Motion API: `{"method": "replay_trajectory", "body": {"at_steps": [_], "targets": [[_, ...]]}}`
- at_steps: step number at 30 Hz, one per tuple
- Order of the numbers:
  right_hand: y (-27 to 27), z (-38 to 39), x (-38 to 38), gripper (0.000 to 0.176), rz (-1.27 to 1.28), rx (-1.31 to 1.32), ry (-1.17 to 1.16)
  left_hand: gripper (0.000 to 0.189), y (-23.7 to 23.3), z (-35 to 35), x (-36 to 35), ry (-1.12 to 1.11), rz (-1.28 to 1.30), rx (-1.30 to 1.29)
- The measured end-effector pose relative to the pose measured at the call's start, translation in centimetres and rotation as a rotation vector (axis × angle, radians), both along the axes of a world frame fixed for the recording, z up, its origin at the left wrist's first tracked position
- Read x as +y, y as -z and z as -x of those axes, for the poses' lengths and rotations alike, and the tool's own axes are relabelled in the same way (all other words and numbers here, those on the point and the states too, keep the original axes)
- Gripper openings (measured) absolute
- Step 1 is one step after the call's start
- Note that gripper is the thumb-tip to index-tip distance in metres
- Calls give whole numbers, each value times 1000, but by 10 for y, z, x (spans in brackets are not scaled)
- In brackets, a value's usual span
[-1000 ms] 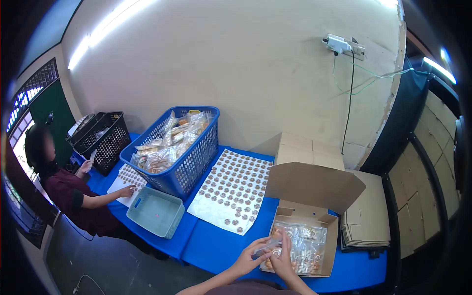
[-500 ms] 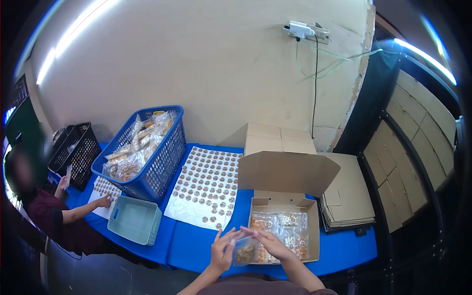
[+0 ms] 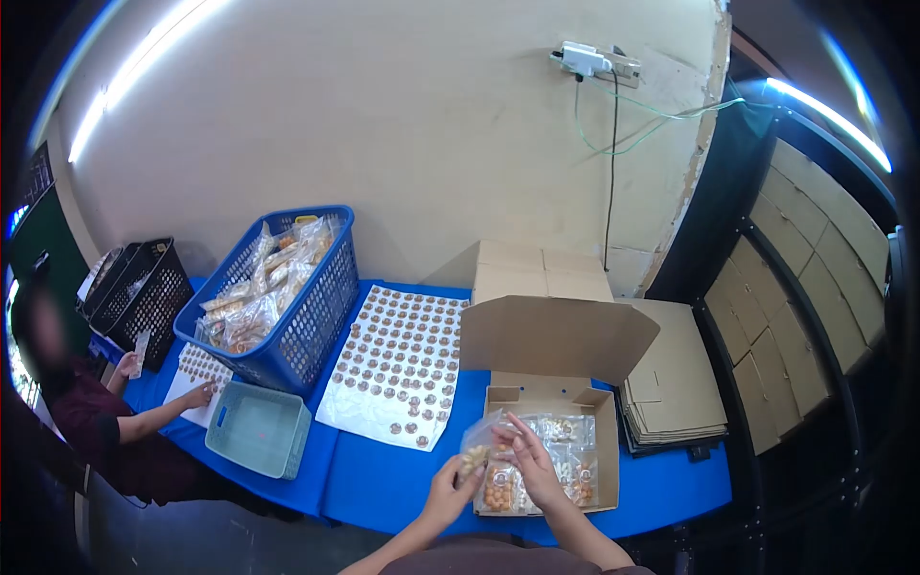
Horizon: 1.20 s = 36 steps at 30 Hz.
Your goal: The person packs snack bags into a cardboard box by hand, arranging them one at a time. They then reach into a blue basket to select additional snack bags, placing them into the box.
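Note:
My left hand is closed on the lower part of a clear plastic bag with pale brown snack pieces at its bottom. The bag is tilted over the front left corner of an open cardboard box. Just right of the bag, my right hand has its fingers stretched out, the fingertips close beside the bag's upper part. Inside the box lie several clear packets of orange and whitish snacks, partly hidden behind my right hand. A white sheet of round brown stickers lies left of the box.
A blue basket heaped with bagged snacks stands at the left, behind a grey-green tray. Flat cardboard boxes are stacked at right. Far left, a co-worker reaches over another sticker sheet, near black crates.
The bag has tipped up and moved slightly higher in my left hand. My right hand has drawn back a little from the bag, its fingers now pointing upward.

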State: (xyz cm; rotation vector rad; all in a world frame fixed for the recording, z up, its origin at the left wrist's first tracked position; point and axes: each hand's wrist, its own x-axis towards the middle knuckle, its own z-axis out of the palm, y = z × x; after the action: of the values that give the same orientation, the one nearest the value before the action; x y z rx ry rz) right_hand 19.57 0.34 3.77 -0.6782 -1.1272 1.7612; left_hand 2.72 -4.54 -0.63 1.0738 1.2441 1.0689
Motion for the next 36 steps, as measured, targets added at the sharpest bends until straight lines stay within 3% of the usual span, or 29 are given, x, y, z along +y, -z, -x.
{"method": "replay_trajectory", "body": {"at_steps": [1,2,4,8,11,13,16,18,20,22,26,29,31,34,35,36], "targets": [[4,1,1,59,-118,-169,69,32,0,0,1,-87,-139,-81],[7,3,0,59,-239,-335,137,32,-2,0,1,-100,-129,-84],[17,10,-7,60,-183,-318,160,32,-13,1,-1,-121,-157,-200],[35,11,-12,44,47,-255,-124,38,-7,-3,-7,-109,-166,-238],[27,13,-14,37,78,-311,-72,43,5,1,-7,-106,-164,-161],[13,14,-12,34,-8,-252,170,46,5,4,-11,-104,-138,-164],[25,-8,-1,25,-89,-291,36,48,-2,13,-12,94,19,-279],[20,-11,-5,23,-36,-288,16,48,-1,12,-9,47,-291,-109],[11,-8,-9,21,-240,-389,-33,42,-11,13,-6,-12,-265,-120],[19,-8,-12,22,-248,-446,-47,37,-14,24,-3,-6,-257,131],[28,-16,-11,27,-139,-504,144,27,-9,24,-2,10,-234,98],[21,-35,8,34,-128,-522,658,26,-18,19,1,-77,-228,-91],[49,-72,31,33,-22,-218,901,26,-3,24,1,-46,-201,-84],[101,-136,59,36,278,187,965,26,6,20,-2,-19,-155,-82],[100,-144,53,36,280,188,976,26,12,15,-2,-20,-126,-80],[96,-151,46,37,401,336,852,25,19,11,-1,-24,-100,-79]]}}
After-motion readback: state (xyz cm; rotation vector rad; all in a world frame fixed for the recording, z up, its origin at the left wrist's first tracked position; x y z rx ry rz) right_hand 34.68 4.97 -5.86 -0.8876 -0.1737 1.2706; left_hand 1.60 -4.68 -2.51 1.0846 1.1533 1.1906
